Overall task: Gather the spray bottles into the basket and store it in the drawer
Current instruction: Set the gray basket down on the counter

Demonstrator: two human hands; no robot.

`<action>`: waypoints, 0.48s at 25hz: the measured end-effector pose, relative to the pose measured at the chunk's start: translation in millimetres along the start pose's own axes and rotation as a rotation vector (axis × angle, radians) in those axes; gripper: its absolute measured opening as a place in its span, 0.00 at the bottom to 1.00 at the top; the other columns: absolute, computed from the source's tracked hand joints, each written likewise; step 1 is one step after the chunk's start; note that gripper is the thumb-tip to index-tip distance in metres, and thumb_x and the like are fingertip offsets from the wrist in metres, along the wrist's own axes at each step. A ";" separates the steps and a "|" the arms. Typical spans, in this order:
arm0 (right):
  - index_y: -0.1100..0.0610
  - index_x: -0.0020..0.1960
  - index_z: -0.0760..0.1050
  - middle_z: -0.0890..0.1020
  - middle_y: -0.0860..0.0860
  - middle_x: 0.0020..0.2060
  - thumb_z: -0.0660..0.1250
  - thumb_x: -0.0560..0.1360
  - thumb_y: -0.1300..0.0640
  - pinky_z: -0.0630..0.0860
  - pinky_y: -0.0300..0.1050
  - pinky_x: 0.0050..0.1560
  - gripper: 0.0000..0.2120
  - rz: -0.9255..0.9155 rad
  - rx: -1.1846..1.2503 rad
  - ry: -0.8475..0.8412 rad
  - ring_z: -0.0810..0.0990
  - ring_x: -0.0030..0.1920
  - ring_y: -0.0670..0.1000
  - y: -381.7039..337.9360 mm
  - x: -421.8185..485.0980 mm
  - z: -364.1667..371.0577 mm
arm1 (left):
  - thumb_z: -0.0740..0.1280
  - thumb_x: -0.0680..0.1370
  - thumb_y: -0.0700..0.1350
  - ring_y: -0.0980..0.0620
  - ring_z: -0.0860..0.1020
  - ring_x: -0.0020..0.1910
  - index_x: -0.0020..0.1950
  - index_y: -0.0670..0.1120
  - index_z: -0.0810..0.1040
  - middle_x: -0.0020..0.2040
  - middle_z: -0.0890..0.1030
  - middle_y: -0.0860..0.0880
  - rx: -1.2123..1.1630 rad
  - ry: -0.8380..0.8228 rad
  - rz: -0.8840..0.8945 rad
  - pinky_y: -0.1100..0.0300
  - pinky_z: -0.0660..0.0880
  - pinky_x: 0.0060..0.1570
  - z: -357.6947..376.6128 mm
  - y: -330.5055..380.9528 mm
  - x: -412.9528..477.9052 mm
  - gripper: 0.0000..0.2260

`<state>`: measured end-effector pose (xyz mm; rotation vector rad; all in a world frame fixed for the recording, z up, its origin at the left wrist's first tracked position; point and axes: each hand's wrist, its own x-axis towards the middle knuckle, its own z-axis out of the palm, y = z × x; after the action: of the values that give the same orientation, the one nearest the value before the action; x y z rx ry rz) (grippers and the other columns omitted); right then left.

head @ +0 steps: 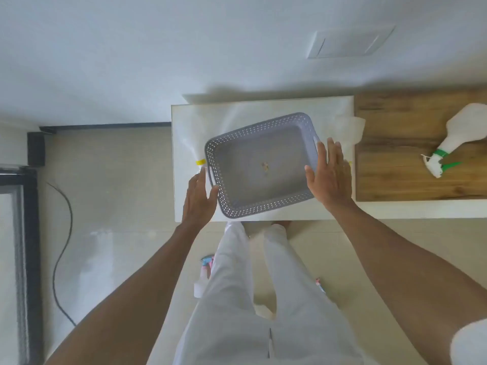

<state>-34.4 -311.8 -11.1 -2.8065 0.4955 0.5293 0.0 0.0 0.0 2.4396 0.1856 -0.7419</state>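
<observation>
A grey perforated basket [259,126] sits tilted on a white cabinet top [189,122], with nothing in it but a small speck. My left hand [197,198] is open at the basket's left end, thumb against its corner. My right hand [330,175] lies flat and open on the right rim. A white spray bottle with a yellow collar [199,162] lies just left of the basket. A second white bottle [351,127] lies right of it, partly under my right hand. A green-trigger bottle [461,133] rests on the wooden surface [395,167].
Two more spray bottles lie on the tiled floor by my legs, one with a pink and blue head [206,262] and one mostly hidden [320,284]. A black cable [62,246] runs across the floor at the left. No drawer is in view.
</observation>
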 end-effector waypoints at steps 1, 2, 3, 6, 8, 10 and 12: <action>0.60 0.82 0.54 0.57 0.61 0.82 0.64 0.83 0.52 0.67 0.64 0.75 0.33 0.053 0.096 -0.036 0.56 0.82 0.64 -2.7 6.0 8.4 | 0.61 0.83 0.47 0.43 0.63 0.77 0.81 0.44 0.57 0.78 0.65 0.42 -0.066 -0.027 -0.065 0.48 0.62 0.76 4.8 -4.3 7.6 0.27; 0.60 0.82 0.53 0.57 0.62 0.82 0.65 0.82 0.53 0.67 0.64 0.75 0.34 0.099 0.195 -0.065 0.58 0.81 0.64 -4.7 10.4 12.4 | 0.60 0.84 0.47 0.44 0.65 0.76 0.80 0.45 0.59 0.77 0.66 0.43 -0.148 -0.056 -0.159 0.50 0.63 0.75 5.3 -6.5 14.2 0.26; 0.61 0.82 0.52 0.57 0.62 0.81 0.65 0.82 0.53 0.67 0.63 0.75 0.35 0.172 0.313 -0.087 0.60 0.80 0.65 -6.5 16.4 16.7 | 0.60 0.84 0.48 0.45 0.67 0.75 0.80 0.46 0.59 0.77 0.67 0.45 -0.247 -0.083 -0.269 0.52 0.65 0.72 8.6 -10.5 22.4 0.25; 0.61 0.82 0.53 0.62 0.63 0.79 0.63 0.84 0.52 0.65 0.59 0.77 0.33 0.352 0.522 -0.081 0.64 0.78 0.64 -9.0 32.5 25.1 | 0.58 0.84 0.46 0.46 0.70 0.73 0.79 0.48 0.62 0.75 0.69 0.48 -0.480 -0.098 -0.460 0.55 0.67 0.69 9.6 -13.9 36.3 0.23; 0.63 0.79 0.60 0.69 0.63 0.75 0.61 0.84 0.52 0.66 0.57 0.75 0.27 0.396 0.513 -0.061 0.68 0.75 0.63 -7.0 44.6 25.8 | 0.58 0.82 0.45 0.45 0.71 0.72 0.78 0.48 0.64 0.75 0.70 0.47 -0.555 -0.120 -0.500 0.52 0.67 0.73 11.4 -17.3 46.3 0.22; 0.65 0.70 0.71 0.78 0.64 0.66 0.59 0.85 0.54 0.71 0.55 0.66 0.19 0.427 0.491 -0.023 0.75 0.67 0.65 -1.2 52.5 27.6 | 0.60 0.81 0.44 0.45 0.77 0.66 0.74 0.46 0.70 0.69 0.77 0.44 -0.607 -0.178 -0.544 0.45 0.71 0.71 19.2 -19.8 52.2 0.20; 0.63 0.64 0.76 0.82 0.62 0.59 0.58 0.85 0.54 0.73 0.51 0.59 0.16 0.461 0.549 0.004 0.79 0.61 0.64 -0.5 60.7 29.0 | 0.60 0.80 0.43 0.45 0.82 0.58 0.68 0.44 0.76 0.61 0.82 0.44 -0.610 -0.183 -0.535 0.46 0.75 0.67 24.0 -20.7 57.5 0.17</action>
<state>10.0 -319.9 -60.8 -2.1694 1.1106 0.3918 30.9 1.6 -57.9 1.7349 0.8769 -0.9556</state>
